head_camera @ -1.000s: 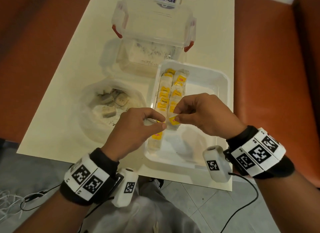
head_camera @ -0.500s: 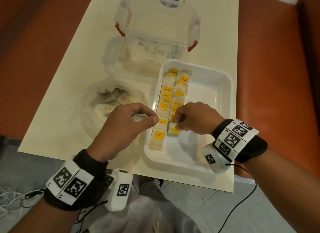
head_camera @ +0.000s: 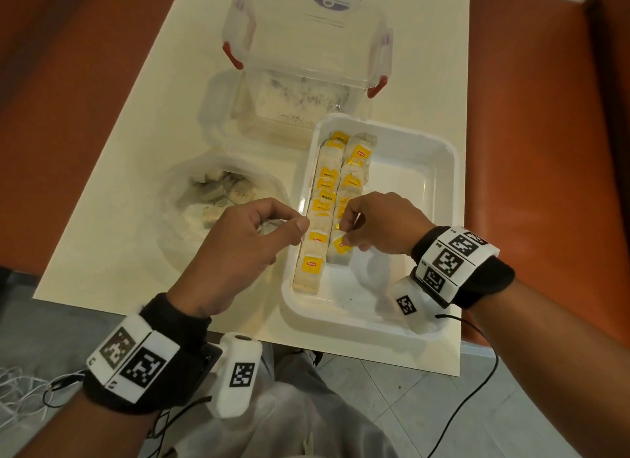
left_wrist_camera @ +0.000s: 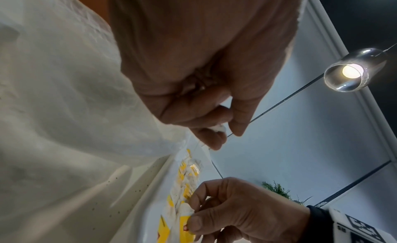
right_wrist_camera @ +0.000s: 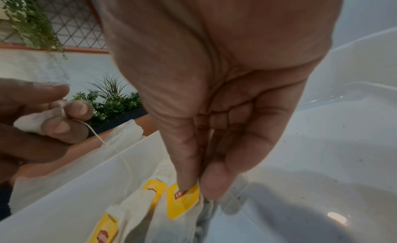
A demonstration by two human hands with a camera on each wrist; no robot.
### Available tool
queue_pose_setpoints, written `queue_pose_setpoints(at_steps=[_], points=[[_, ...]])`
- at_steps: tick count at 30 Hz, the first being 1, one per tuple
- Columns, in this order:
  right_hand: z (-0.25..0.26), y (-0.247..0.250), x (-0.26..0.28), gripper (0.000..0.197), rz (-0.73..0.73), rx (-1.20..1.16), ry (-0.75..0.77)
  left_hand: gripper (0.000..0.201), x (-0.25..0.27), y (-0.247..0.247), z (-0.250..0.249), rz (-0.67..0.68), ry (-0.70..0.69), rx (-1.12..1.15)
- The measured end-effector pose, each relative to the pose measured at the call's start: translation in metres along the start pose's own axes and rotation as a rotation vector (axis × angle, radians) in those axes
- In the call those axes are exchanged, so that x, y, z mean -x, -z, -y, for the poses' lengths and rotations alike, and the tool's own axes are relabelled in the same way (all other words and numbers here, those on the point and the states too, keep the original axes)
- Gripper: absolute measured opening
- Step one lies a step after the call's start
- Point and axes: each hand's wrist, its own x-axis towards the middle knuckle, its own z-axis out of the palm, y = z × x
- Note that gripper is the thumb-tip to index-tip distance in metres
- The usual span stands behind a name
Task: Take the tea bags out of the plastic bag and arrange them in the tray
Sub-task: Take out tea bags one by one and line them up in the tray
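On the cream table (head_camera: 160, 123), left of the white tray (head_camera: 439, 171), lies the crumpled plastic bag (head_camera: 184, 198) with loose tea bags (head_camera: 235, 193) heaped in its open mouth. Between that bag and the tray hovers the left hand (head_camera: 238, 249), its fingers (left_wrist_camera: 214, 141) curled and pinching a small white tea bag (right_wrist_camera: 32, 122); a thin string (right_wrist_camera: 126, 163) runs from it down over the tray's left wall. Inside the tray, against that left wall, two rows of tea bags with yellow tags (head_camera: 329, 198) run from the far end toward the near end. At the near end of the right row, the right hand (head_camera: 381, 225) reaches in, thumb and forefinger closed together on the yellow tag (right_wrist_camera: 182, 199) of the last tea bag (head_camera: 339, 253), which lies on the tray floor. Beyond the tray's far edge stands a clear lidded container with red latches (head_camera: 306, 48), and an orange seat (head_camera: 545, 133) lies right of the tray, past the table's edge.
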Motion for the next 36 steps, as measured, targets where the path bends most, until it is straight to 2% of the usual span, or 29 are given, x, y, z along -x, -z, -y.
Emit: queue_pose_setpoints(at_steps=[4,8,10,14,19,24,30,34,36], points=[[0.001,-0.001,-0.002,0.015,-0.01,-0.002,0.002,0.009,0.001,0.0,0.0,0.022,0.019,0.024],[-0.001,-0.002,-0.003,0.016,-0.021,0.007,-0.01,0.02,0.003,0.0,-0.004,0.063,0.126,0.224],[-0.002,-0.002,-0.002,0.016,-0.02,0.006,-0.015,0.019,0.002,0.0,-0.005,0.096,0.173,0.333],[-0.002,-0.002,-0.001,0.015,-0.031,-0.012,-0.013,0.025,0.003,0.003,-0.006,0.152,0.212,0.473],[-0.003,-0.002,0.0,0.014,-0.044,-0.03,-0.023,0.039,0.001,0.004,-0.004,0.151,0.2,0.472],[-0.002,-0.002,0.002,0.012,-0.071,-0.054,-0.019,0.028,0.002,0.002,-0.002,0.145,0.206,0.476],[0.002,0.002,0.011,0.011,-0.118,-0.079,0.031,0.04,0.001,0.001,-0.002,0.168,0.237,0.511],[0.006,0.008,0.021,0.008,-0.13,-0.108,0.124,0.04,-0.001,-0.001,-0.005,0.177,0.269,0.521],[0.005,0.009,0.023,0.013,-0.105,-0.069,0.125,0.04,-0.003,0.0,-0.005,0.164,0.265,0.506]])
